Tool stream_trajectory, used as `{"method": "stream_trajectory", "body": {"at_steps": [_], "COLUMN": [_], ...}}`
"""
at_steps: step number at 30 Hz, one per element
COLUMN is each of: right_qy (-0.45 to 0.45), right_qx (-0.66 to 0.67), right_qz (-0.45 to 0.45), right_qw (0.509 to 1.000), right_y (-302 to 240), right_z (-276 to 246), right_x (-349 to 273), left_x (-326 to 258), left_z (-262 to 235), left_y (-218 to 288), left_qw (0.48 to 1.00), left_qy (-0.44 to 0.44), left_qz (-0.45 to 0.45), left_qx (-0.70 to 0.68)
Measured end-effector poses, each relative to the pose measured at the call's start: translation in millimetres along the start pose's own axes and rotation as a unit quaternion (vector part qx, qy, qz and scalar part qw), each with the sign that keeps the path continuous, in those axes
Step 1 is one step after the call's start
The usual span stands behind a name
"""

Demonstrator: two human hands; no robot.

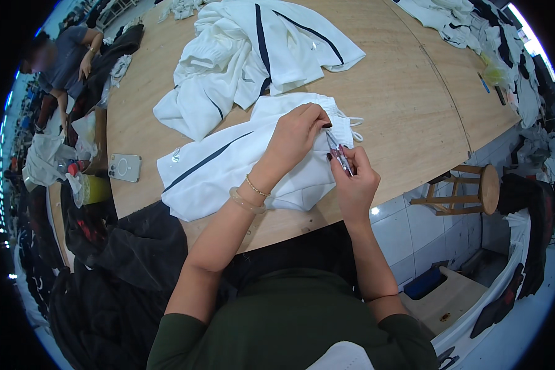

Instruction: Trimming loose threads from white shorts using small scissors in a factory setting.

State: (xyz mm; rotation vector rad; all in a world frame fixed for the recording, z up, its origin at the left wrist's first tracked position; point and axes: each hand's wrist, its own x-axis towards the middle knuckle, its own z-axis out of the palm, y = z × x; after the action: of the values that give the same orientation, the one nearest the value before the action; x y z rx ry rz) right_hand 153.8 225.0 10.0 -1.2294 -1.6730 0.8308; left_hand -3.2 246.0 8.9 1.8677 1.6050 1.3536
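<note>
White shorts [228,166] with a dark stripe lie on the wooden table in front of me, their elastic waistband and white drawstring [356,126] toward the right. My left hand [297,139] rests over the shorts, thumb and fingertips pinched together at the waistband; what exactly they pinch is too small to make out. In my right hand [357,179] is a small pair of thread snips [341,157] with reddish handles. Its fingers are closed round the handles, and the blades point up and left toward my left fingertips, close to the waistband.
A heap of white garments [246,55] with dark stripes lies beyond the shorts. A phone [125,168] sits near the table's left edge. More white clothes [462,24] are piled far right, and a wooden stool [484,190] stands beside the table. Another person [68,58] works at far left.
</note>
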Motion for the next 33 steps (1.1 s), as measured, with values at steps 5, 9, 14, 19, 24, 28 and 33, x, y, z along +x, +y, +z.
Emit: {"method": "stream_trajectory", "body": {"at_steps": [5, 9, 14, 19, 24, 28, 33], "right_qy": [0.007, 0.005, -0.014, 0.004, -0.153, -0.185, -0.170], "right_qx": [0.018, -0.006, -0.024, 0.198, 0.397, 0.420, 0.417], "right_qz": [-0.011, -0.010, -0.008, 0.077, 0.096, 0.118, 0.149], "right_qw": [1.000, 1.000, 1.000, 0.977, 0.900, 0.881, 0.880], "right_y": [-2.7, -3.6, -3.2, -17.2, -30.2, 7.3, 22.2], "right_z": [2.9, 2.0, 2.9, -7.1, 6.4, 43.5, 41.2], "right_x": [2.4, 2.2, 4.1, 9.2, 26.2, 37.7, 36.3], "left_x": [-1.1, -2.2, -5.7, -9.4, -65.8, -95.7, -102.6], "left_z": [-0.6, 0.2, -3.1, -58.7, -84.8, -55.0, -36.8], "left_y": [0.9, 2.5, 0.3, 10.4, 1.2, -11.2, -24.7], "left_qw": [1.000, 1.000, 1.000, 0.917, 0.911, 0.975, 0.974], "left_qy": [-0.002, 0.000, 0.015, 0.336, 0.318, 0.132, 0.113], "left_qz": [-0.002, 0.002, -0.018, -0.050, -0.163, -0.170, -0.197], "left_qx": [0.004, 0.002, -0.014, -0.207, -0.205, -0.057, 0.000]}}
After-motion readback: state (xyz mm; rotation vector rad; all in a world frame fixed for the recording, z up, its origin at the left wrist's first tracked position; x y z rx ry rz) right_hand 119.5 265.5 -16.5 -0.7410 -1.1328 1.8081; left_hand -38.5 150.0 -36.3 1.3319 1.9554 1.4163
